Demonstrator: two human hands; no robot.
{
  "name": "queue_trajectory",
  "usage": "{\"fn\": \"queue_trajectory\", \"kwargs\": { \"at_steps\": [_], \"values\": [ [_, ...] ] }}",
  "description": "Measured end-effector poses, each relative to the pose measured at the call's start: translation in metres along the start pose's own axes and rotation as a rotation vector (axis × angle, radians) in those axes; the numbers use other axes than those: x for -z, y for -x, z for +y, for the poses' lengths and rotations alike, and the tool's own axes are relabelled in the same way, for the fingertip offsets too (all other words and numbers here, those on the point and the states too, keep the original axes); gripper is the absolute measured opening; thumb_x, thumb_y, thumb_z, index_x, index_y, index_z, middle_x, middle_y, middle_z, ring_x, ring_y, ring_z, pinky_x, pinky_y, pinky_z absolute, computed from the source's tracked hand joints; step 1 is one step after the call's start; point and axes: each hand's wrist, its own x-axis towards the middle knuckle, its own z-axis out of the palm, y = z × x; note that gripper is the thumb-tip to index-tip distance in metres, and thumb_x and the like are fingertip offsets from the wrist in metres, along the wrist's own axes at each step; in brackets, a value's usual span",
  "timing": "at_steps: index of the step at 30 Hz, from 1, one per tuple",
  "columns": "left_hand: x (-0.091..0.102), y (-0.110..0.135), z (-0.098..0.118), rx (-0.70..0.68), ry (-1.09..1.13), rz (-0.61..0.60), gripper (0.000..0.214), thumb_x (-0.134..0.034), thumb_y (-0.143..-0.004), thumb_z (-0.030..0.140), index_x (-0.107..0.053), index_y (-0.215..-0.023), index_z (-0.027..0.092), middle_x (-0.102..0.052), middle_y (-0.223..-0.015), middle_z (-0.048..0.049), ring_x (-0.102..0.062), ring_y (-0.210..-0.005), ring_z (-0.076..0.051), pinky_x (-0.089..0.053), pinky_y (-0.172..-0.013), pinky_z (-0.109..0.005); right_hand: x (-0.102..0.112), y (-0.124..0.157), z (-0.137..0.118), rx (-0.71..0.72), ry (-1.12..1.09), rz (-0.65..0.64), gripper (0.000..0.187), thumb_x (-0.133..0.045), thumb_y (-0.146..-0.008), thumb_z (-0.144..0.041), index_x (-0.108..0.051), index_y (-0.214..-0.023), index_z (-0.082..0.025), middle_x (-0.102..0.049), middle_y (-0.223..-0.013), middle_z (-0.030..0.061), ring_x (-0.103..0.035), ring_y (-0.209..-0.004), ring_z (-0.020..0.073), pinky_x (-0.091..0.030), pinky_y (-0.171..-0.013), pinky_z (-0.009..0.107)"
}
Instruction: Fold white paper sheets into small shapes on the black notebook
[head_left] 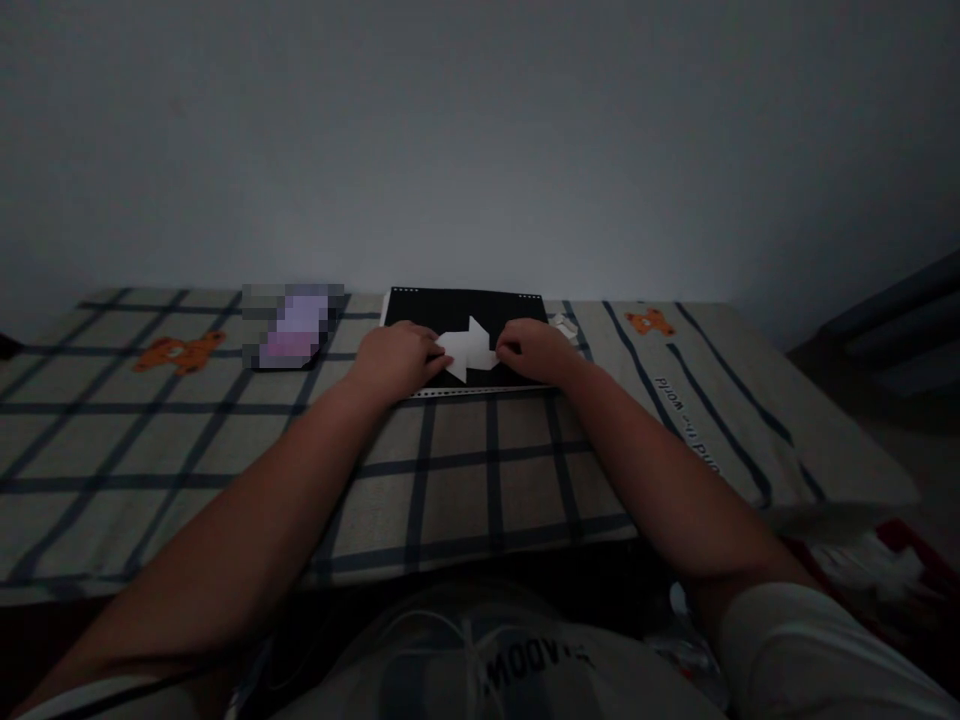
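Observation:
A folded white paper [466, 348], shaped like a pinwheel with pointed flaps, lies on a black notebook or pad [435, 305] with punched holes along its edge. My left hand [397, 358] has its thumb and fingers closed on the paper's left side. At the opposite side, my right hand [534, 350] pinches a right-hand flap between curled fingers. Both hands rest low over the black cover. Part of the paper's left and right ends is hidden by the fingers.
A phone-like item [296, 325], partly pixelated, lies to the left. Behind my right hand sits a small crumpled white piece [564, 326]. A checked tablecloth [457, 440] with bear prints covers the table, which meets a plain wall. A red container [911, 550] stands low at the right.

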Motion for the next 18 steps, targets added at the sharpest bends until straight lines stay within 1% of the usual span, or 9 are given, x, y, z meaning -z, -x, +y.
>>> {"fn": "queue_trajectory", "kwargs": {
  "at_steps": [2, 4, 7, 10, 12, 14, 15, 17, 18],
  "values": [
    [-0.006, 0.0, 0.001, 0.005, 0.05, 0.069, 0.04, -0.056, -0.104, 0.054, -0.082, -0.117, 0.025, -0.075, -0.134, -0.0032, -0.069, -0.119, -0.028, -0.055, -0.08, -0.037, -0.004, -0.001, 0.003, -0.058, -0.026, 0.048, 0.023, -0.055, -0.098, -0.026, -0.075, -0.095, -0.017, -0.074, -0.101, 0.0088, -0.062, -0.089, 0.0204, -0.041, -0.074, 0.032],
    [-0.014, -0.002, -0.001, 0.014, 0.097, 0.139, 0.046, -0.06, -0.101, 0.055, -0.074, -0.132, 0.024, -0.073, -0.136, -0.0054, -0.068, -0.118, -0.029, -0.055, -0.082, -0.038, -0.008, -0.003, 0.007, -0.094, -0.056, 0.05, 0.02, -0.059, -0.098, -0.029, -0.074, -0.099, -0.017, -0.073, -0.101, 0.008, -0.062, -0.086, 0.0197, -0.04, -0.073, 0.031],
    [-0.025, -0.005, -0.004, -0.002, 0.127, 0.173, 0.051, -0.062, -0.101, 0.055, -0.07, -0.139, 0.023, -0.072, -0.134, -0.0082, -0.066, -0.119, -0.03, -0.055, -0.091, -0.039, -0.016, -0.005, 0.01, -0.098, -0.072, 0.02, 0.021, -0.064, -0.098, -0.035, -0.074, -0.099, -0.017, -0.074, -0.106, 0.01, -0.063, -0.097, 0.0224, -0.044, -0.082, 0.032],
    [-0.03, -0.007, -0.004, 0.029, 0.146, 0.186, 0.055, -0.063, -0.101, 0.054, -0.066, -0.144, 0.02, -0.069, -0.135, -0.0103, -0.064, -0.121, -0.031, -0.054, -0.096, -0.041, -0.02, -0.008, 0.009, -0.093, -0.118, 0.012, 0.022, -0.07, -0.095, -0.036, -0.075, -0.1, -0.015, -0.074, -0.112, 0.0129, -0.064, -0.102, 0.0242, -0.045, -0.088, 0.034],
    [-0.031, -0.008, -0.002, 0.053, 0.169, 0.215, 0.056, -0.062, -0.101, 0.05, -0.062, -0.148, 0.02, -0.066, -0.139, -0.0119, -0.063, -0.124, -0.032, -0.054, -0.099, -0.041, -0.02, -0.01, 0.008, -0.126, -0.229, 0.011, 0.016, -0.072, -0.091, -0.03, -0.075, -0.095, -0.015, -0.075, -0.105, 0.0106, -0.064, -0.097, 0.0221, -0.046, -0.085, 0.033],
    [-0.032, -0.007, 0.0, 0.061, 0.205, 0.255, 0.057, -0.06, -0.103, 0.046, -0.057, -0.152, 0.019, -0.063, -0.143, -0.0132, -0.063, -0.126, -0.031, -0.054, -0.102, -0.041, -0.018, -0.012, 0.006, -0.194, -0.417, 0.002, 0.012, -0.072, -0.088, -0.028, -0.073, -0.087, -0.016, -0.073, -0.089, 0.0052, -0.063, -0.084, 0.0185, -0.046, -0.078, 0.03],
    [-0.032, -0.007, 0.001, 0.064, 0.225, 0.273, 0.057, -0.058, -0.103, 0.045, -0.056, -0.152, 0.017, -0.062, -0.143, -0.0141, -0.063, -0.127, -0.031, -0.054, -0.103, -0.041, -0.017, -0.013, 0.006, -0.238, -0.511, 0.021, 0.011, -0.074, -0.085, -0.027, -0.071, -0.082, -0.017, -0.071, -0.083, 0.0026, -0.063, -0.08, 0.0174, -0.046, -0.075, 0.029],
    [-0.033, -0.006, 0.001, 0.08, 0.256, 0.315, 0.056, -0.056, -0.103, 0.042, -0.056, -0.152, 0.015, -0.059, -0.146, -0.0155, -0.061, -0.129, -0.032, -0.054, -0.106, -0.043, -0.015, -0.015, 0.006, -0.365, -0.7, 0.116, 0.013, -0.079, -0.075, -0.022, -0.067, -0.074, -0.019, -0.067, -0.073, -0.0012, -0.061, -0.074, 0.0163, -0.046, -0.072, 0.028],
    [-0.034, -0.005, 0.001, 0.084, 0.268, 0.337, 0.055, -0.054, -0.104, 0.042, -0.055, -0.152, 0.015, -0.058, -0.148, -0.016, -0.061, -0.13, -0.032, -0.054, -0.107, -0.044, -0.013, -0.016, 0.007, -0.385, -0.734, 0.143, 0.014, -0.079, -0.075, -0.02, -0.065, -0.074, -0.019, -0.066, -0.071, -0.0022, -0.062, -0.073, 0.0158, -0.047, -0.071, 0.027]
  ]
}}
